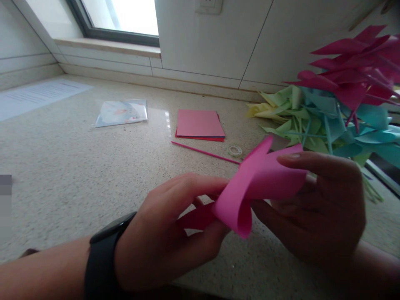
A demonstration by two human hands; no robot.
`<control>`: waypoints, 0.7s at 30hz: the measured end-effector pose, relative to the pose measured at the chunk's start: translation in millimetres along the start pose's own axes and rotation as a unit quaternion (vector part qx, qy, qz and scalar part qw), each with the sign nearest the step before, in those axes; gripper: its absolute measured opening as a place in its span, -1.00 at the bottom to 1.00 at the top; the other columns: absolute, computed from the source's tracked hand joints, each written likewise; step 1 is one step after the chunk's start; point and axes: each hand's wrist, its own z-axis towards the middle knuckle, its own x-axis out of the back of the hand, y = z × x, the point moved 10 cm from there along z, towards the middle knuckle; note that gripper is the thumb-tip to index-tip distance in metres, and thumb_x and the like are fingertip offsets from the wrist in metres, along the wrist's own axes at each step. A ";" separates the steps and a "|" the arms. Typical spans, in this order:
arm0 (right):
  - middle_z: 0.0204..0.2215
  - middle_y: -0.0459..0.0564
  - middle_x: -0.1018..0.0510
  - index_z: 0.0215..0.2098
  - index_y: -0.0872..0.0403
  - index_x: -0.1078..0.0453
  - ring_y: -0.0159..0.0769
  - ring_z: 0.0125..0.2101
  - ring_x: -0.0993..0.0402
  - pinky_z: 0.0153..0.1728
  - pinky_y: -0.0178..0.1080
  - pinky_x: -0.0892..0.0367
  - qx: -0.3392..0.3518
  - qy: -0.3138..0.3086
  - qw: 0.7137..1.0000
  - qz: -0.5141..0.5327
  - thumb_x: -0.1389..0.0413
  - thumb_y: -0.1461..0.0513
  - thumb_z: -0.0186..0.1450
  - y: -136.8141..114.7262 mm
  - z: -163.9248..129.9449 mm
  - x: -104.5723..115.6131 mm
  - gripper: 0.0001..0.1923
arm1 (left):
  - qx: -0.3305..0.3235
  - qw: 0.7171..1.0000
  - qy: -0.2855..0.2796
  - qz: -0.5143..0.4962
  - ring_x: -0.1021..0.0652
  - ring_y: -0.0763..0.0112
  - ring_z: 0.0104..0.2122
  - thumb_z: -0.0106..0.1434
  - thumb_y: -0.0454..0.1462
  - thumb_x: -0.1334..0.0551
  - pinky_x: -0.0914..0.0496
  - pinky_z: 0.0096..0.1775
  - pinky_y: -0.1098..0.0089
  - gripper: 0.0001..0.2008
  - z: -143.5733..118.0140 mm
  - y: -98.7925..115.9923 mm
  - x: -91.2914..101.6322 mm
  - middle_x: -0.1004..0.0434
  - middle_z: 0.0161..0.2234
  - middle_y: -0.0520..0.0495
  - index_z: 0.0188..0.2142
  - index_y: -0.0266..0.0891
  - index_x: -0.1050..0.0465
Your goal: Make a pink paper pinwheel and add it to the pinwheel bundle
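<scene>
A bright pink paper flower (259, 175), partly folded with curled petals, is held between both hands above the counter. My left hand (175, 225), with a black watch on its wrist, pinches the flower's lower left side between thumb and fingers. On the right side, my right hand (321, 200) has its fingers around a broad petal. Parts of the paper behind the fingers are hidden. Just beyond the flower lies a thin pink stick (203, 152), its right end passing behind the paper. Close to it is a small ring of clear tape (234, 150).
A stack of square coloured paper (198, 123) lies behind the stick. Further left are a clear-wrapped packet (122, 112) and a printed sheet (40, 96). Finished paper flowers in magenta (353, 66), green (290, 121) and blue (340, 125) are piled at the right by the wall.
</scene>
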 end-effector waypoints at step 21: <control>-0.14 -0.03 -0.44 0.09 -0.16 -0.33 -0.18 -0.20 -0.45 -0.30 -0.18 -0.47 -0.046 0.013 0.999 -0.018 -0.26 0.44 0.12 16.6 -5.6 3.9 -0.37 | -0.035 0.999 -0.020 0.036 -0.61 0.46 -0.20 0.14 -0.49 -0.29 -0.52 -0.15 0.52 -0.57 5.1 9.1 -0.5 -0.60 -0.11 0.04 -0.03 -0.09 -0.40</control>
